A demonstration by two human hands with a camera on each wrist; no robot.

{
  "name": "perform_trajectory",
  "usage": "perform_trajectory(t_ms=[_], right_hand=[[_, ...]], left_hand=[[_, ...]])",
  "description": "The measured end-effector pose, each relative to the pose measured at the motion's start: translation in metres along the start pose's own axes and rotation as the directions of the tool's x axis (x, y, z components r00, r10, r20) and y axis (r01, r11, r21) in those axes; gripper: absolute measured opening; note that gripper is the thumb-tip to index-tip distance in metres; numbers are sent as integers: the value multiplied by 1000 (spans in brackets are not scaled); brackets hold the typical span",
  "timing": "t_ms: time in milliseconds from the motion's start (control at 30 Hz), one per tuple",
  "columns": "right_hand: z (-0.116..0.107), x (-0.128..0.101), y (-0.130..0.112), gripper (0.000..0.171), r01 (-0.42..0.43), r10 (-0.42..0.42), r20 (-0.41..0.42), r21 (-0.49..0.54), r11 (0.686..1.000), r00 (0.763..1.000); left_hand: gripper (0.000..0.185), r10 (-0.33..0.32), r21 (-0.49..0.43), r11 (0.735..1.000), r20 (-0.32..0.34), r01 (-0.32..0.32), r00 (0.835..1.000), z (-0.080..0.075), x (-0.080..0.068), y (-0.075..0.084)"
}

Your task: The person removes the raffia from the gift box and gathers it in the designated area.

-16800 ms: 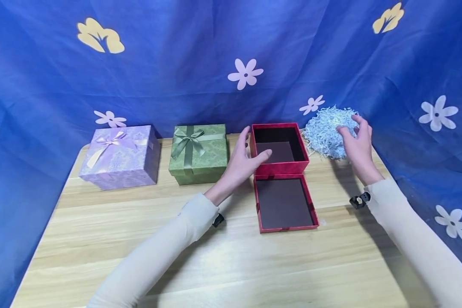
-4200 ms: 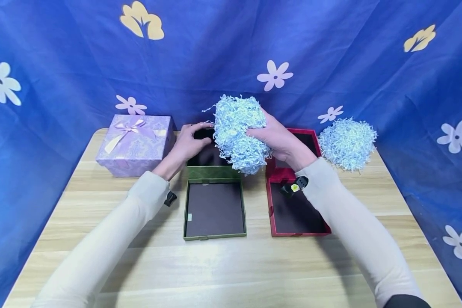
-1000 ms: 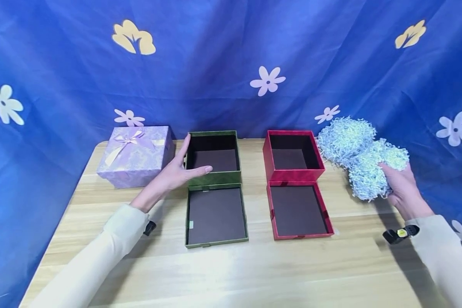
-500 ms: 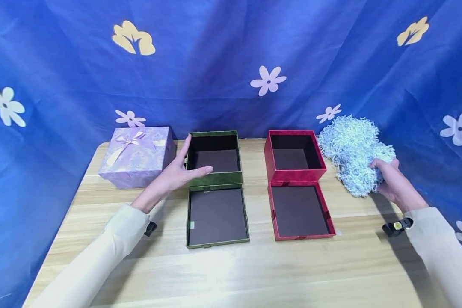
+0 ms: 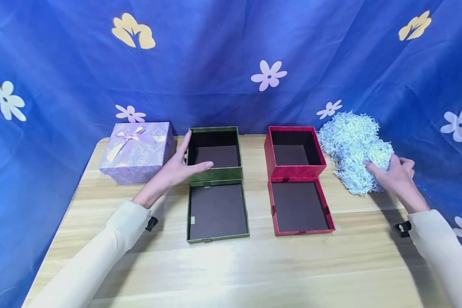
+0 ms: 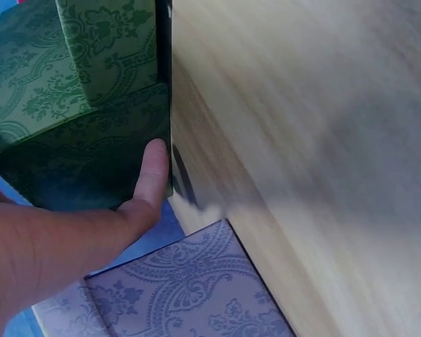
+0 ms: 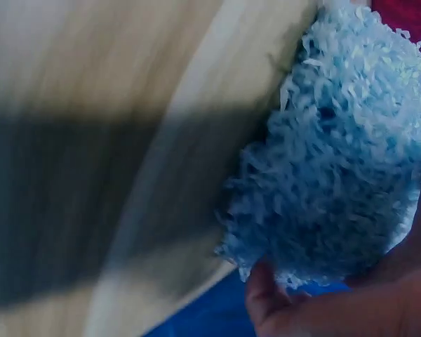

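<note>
Light blue shredded paper (image 5: 354, 145) lies in a heap at the back right of the table. My right hand (image 5: 396, 175) is loosened at its right side, thumb touching the front clump and fingers spread away from it. In the right wrist view the thumb is right at the edge of the shreds (image 7: 330, 168). My left hand (image 5: 177, 169) rests against the left side of the open green gift box (image 5: 221, 173), straight fingers and thumb spread along it. The left wrist view shows the thumb flat on the box's patterned wall (image 6: 77, 154). The inside of the box is bare.
The green lid (image 5: 217, 211) lies upturned before its box. An open red box (image 5: 296, 171) stands to the right, its upturned red lid (image 5: 300, 207) in front. A closed lilac box (image 5: 138, 149) with a bow is at left. Behind hangs a blue curtain (image 5: 208, 64).
My right hand has set the carried clump of shredded paper down against the other clump, moving left, and its fingers have loosened from it. The left hand stays at the green box.
</note>
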State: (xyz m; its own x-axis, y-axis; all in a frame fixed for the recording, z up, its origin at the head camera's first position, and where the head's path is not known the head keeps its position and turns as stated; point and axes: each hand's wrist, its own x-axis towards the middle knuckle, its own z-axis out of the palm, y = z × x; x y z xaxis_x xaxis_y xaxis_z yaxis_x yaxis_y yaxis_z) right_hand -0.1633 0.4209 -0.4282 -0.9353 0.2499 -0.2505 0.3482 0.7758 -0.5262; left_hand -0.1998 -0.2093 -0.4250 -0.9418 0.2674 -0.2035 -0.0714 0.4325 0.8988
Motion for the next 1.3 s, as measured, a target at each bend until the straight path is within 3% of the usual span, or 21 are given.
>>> perform_trajectory(t_ms=[200,400,500,733,867,1167,1233,1300], right_hand=[[10,5,6,124,73,-67,-43,141,987,997],[11,-2,8,122,78,-64,-68,217,973,996],[12,-7,8,116,94,-61,-132,259,961,989],[14,-21,2,91,123,-17,-306,332,935,952],[21,-28,-4,77,160,0,-408,358,920,913],[30,-41,-30,57,270,29,-523,487,831,852],[33,-46,-39,54,318,23,-543,525,789,840],[36,-50,-48,51,383,14,-556,590,711,831]], left_hand=[[124,26,18,1000,-17,-26,1000,0,0,-2],[123,35,-4,999,-43,-35,998,0,-2,-3],[123,40,-26,999,-54,-42,998,1,-5,-1],[118,84,-64,994,-118,-92,989,2,-8,3],[115,101,-57,992,-133,-109,986,2,-9,6],[109,124,-70,988,-165,-137,979,-4,-16,13],[107,131,-93,985,-167,-148,977,-6,-19,16],[104,146,-118,979,-171,-167,974,-8,-22,19]])
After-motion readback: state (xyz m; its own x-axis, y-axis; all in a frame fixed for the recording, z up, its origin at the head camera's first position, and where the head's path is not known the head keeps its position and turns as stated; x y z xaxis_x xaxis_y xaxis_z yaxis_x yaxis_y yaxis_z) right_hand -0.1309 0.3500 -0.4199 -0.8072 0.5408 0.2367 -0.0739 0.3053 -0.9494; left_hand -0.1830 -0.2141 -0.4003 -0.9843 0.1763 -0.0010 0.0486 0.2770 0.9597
